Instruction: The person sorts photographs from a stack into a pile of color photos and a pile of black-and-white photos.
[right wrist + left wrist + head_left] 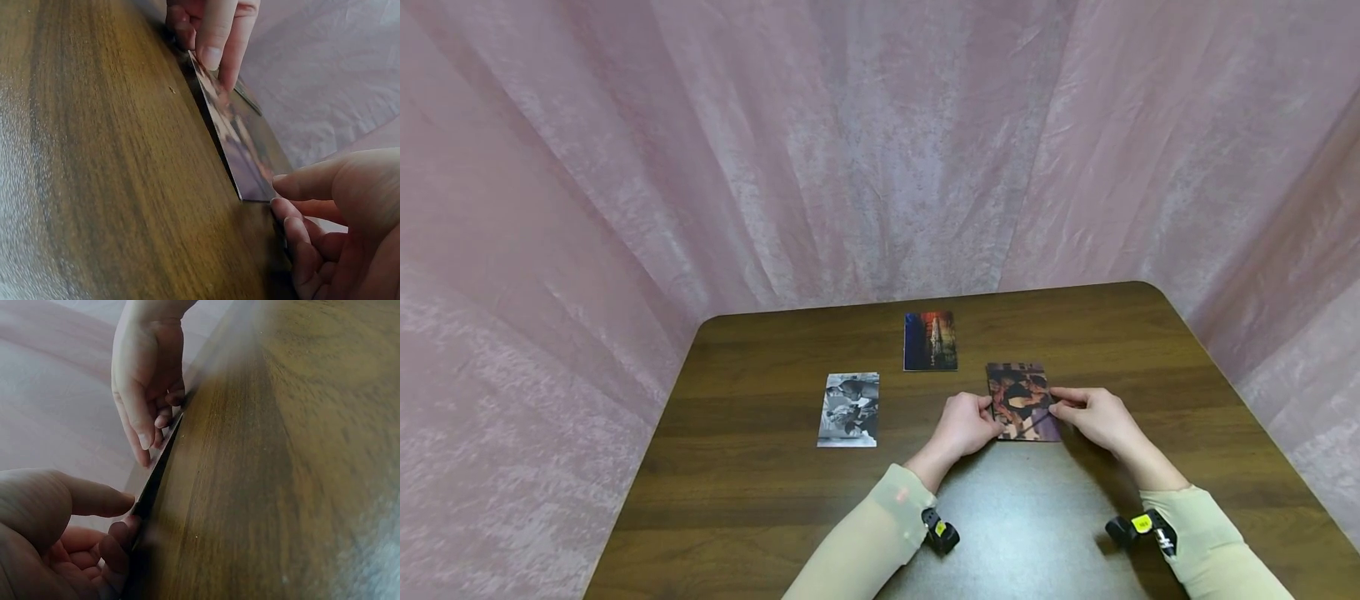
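— Holding what, and where?
— Pinching a reddish-brown photo (pixel 1022 402) by its two long edges, left hand (pixel 964 427) on one side, right hand (pixel 1093 417) on the other, thumbs and fingers clamped on it; lying on the wooden table (pixel 760 467), or just off it at the near edge.
— Pointing which way?
— Running lengthwise away from the body, short edge toward the far drape (pixel 880 150).
— Lying nearby?
— Sitting to the left, a black-and-white photo (pixel 848 409); resting farther back, a blue-and-red photo (pixel 930 341), both lengthwise the same way.
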